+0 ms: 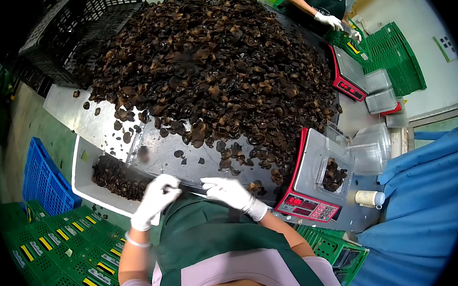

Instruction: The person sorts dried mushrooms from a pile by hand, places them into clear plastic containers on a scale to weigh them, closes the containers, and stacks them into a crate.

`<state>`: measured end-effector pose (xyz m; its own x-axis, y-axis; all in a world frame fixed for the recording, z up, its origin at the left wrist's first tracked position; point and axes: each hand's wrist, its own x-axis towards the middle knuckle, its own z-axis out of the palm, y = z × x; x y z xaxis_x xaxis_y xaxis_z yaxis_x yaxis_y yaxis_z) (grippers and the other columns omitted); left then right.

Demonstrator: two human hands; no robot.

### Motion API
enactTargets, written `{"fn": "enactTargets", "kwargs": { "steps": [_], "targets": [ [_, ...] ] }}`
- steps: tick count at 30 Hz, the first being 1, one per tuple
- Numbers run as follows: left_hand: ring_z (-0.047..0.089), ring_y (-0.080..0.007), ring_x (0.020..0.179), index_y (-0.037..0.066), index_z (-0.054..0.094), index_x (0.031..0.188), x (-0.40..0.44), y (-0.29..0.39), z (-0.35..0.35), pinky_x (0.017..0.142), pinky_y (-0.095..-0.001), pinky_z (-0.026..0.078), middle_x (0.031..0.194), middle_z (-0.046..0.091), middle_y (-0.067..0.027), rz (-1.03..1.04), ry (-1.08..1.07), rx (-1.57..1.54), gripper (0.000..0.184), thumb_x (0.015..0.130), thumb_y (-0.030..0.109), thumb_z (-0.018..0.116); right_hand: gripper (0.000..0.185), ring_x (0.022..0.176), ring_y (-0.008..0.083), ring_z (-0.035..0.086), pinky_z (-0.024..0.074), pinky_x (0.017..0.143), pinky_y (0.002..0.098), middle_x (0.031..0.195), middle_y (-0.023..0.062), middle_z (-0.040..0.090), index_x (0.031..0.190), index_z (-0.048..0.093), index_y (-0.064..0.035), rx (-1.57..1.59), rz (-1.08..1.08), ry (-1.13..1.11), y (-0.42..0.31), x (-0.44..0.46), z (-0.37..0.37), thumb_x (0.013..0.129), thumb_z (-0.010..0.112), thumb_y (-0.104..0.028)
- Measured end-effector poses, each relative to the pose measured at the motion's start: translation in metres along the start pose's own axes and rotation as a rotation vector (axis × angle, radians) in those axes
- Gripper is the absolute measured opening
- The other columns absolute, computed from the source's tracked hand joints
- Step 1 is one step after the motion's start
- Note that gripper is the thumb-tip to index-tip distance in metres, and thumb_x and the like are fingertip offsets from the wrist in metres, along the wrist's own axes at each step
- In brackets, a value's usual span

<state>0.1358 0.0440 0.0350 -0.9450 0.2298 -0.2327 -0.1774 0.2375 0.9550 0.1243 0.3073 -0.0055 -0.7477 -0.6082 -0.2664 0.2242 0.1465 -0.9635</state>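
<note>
Left hand (158, 198), in a white glove, at the near edge of a metal table (175, 153), close in front of a green apron (207, 222). Fingers curled inward, thumb close to the fingertips; a dark strip just beside them, too blurred to tell whether pinched. Right hand (233, 194), also gloved, a short gap away, fingers loosely extended and pointing back toward the left hand. Not possible to tell from here about any hold on the strip.

Just left of the left hand, and clearly nearer to it than to the right, a white bin (75, 169) with dark, curled pieces (118, 179) inside. Long axis of the bin on a slant, from far left to near right, near end beside the left wrist.

Straight ahead of both hands, beyond a strip of bare metal with scattered bits, a broad heap of the same dark pieces (209, 66).

To the right of the right hand, and nearer to it, a red-edged scale (310, 162), readout at the near end, long axis running away and slightly rightward. On its plate, a clear tray with a few dark pieces (334, 175).
</note>
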Motion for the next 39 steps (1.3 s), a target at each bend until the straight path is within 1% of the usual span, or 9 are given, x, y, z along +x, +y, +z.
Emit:
{"fn": "enactTargets", "kwargs": {
  "steps": [2, 4, 8, 11, 15, 20, 25, 32, 39],
  "targets": [
    [0.059, -0.0199, 0.087, 0.003, 0.060, 0.089, -0.021, -0.029, -0.040, 0.077, -0.0290, 0.048, 0.098, 0.060, -0.0093, 0.065, 0.204, 0.265, 0.019, 0.073, 0.003, 0.068, 0.028, 0.075, 0.0108, 0.064, 0.0514, 0.071, 0.0240, 0.093, 0.0072, 0.068, 0.108, 0.066, -0.0051, -0.416, -0.299, 0.346, -0.015, 0.002, -0.026, 0.081, 0.067, -0.011],
    [0.058, -0.0265, 0.094, 0.004, 0.060, 0.098, -0.043, -0.049, -0.067, 0.083, -0.0330, 0.048, 0.102, 0.060, -0.0111, 0.061, 0.419, 0.943, 0.028, 0.071, 0.003, 0.070, 0.023, 0.071, 0.0148, 0.065, 0.0523, 0.068, 0.0269, 0.087, 0.0081, 0.067, 0.101, 0.067, -0.0072, -0.476, -0.120, 0.622, -0.008, 0.009, -0.052, 0.079, 0.068, -0.015],
    [0.057, -0.0299, 0.102, 0.006, 0.061, 0.108, -0.034, -0.043, -0.057, 0.090, -0.0363, 0.046, 0.109, 0.061, -0.0124, 0.066, 0.500, 0.665, 0.036, 0.073, 0.007, 0.070, 0.033, 0.092, 0.0267, 0.060, 0.0503, 0.080, 0.0325, 0.103, 0.0085, 0.060, 0.105, 0.064, -0.0106, -1.202, -0.166, 0.636, 0.004, 0.028, -0.070, 0.073, 0.071, -0.015],
    [0.058, -0.0284, 0.100, 0.006, 0.063, 0.104, -0.002, -0.028, -0.021, 0.088, -0.0359, 0.047, 0.104, 0.063, -0.0113, 0.199, 0.406, 0.641, 0.028, 0.077, 0.012, 0.069, 0.031, 0.089, 0.0263, 0.063, 0.0501, 0.079, 0.0311, 0.097, 0.0086, 0.064, 0.108, 0.065, -0.0107, -1.011, -0.262, 0.604, 0.032, 0.034, -0.081, 0.077, 0.067, -0.013],
    [0.059, -0.0268, 0.093, 0.007, 0.065, 0.103, 0.035, -0.023, 0.025, 0.082, -0.0351, 0.048, 0.097, 0.063, -0.0105, 0.271, 0.178, 0.343, 0.022, 0.082, 0.014, 0.063, 0.026, 0.082, 0.0160, 0.064, 0.0526, 0.069, 0.0255, 0.102, 0.0090, 0.065, 0.111, 0.060, -0.0008, 0.168, 0.117, 0.525, 0.015, 0.018, -0.086, 0.096, 0.051, -0.020],
    [0.058, -0.0172, 0.073, 0.005, 0.065, 0.105, 0.061, -0.014, 0.067, 0.069, -0.0281, 0.048, 0.088, 0.063, -0.0076, 0.200, -0.024, 0.045, 0.021, 0.086, 0.013, 0.061, 0.027, 0.079, 0.0174, 0.064, 0.0527, 0.066, 0.0257, 0.106, 0.0108, 0.063, 0.115, 0.054, -0.0006, 0.455, 0.117, 0.494, 0.015, 0.000, -0.075, 0.096, 0.051, -0.019],
    [0.053, -0.0130, 0.096, 0.007, 0.055, 0.122, 0.065, -0.001, 0.073, 0.083, -0.0252, 0.044, 0.110, 0.054, -0.0038, 0.186, -0.082, -0.073, 0.047, 0.078, 0.009, 0.071, 0.021, 0.075, 0.0216, 0.066, 0.0553, 0.061, 0.0282, 0.091, 0.0115, 0.060, 0.110, 0.050, 0.0007, 0.479, 0.138, 0.500, 0.019, 0.003, -0.046, 0.093, 0.054, -0.011],
    [0.051, -0.0096, 0.078, 0.004, 0.058, 0.115, 0.053, -0.018, 0.057, 0.074, -0.0242, 0.045, 0.091, 0.058, -0.0020, 0.069, -0.026, -0.016, 0.037, 0.081, 0.012, 0.069, 0.019, 0.075, 0.0133, 0.064, 0.0527, 0.064, 0.0237, 0.088, 0.0089, 0.065, 0.106, 0.056, 0.0023, 0.392, 0.091, 0.317, 0.008, 0.027, -0.021, 0.089, 0.058, -0.006],
    [0.059, -0.0130, 0.092, 0.002, 0.055, 0.118, 0.046, -0.038, 0.022, 0.080, -0.0251, 0.049, 0.106, 0.060, -0.0045, -0.216, 0.042, -0.849, 0.030, 0.092, 0.017, 0.057, 0.038, 0.078, 0.0193, 0.064, 0.0511, 0.073, 0.0289, 0.107, 0.0085, 0.064, 0.111, 0.062, -0.0056, -0.699, -0.298, 0.551, -0.014, 0.115, -0.031, 0.077, 0.072, -0.016]
  ]
}}
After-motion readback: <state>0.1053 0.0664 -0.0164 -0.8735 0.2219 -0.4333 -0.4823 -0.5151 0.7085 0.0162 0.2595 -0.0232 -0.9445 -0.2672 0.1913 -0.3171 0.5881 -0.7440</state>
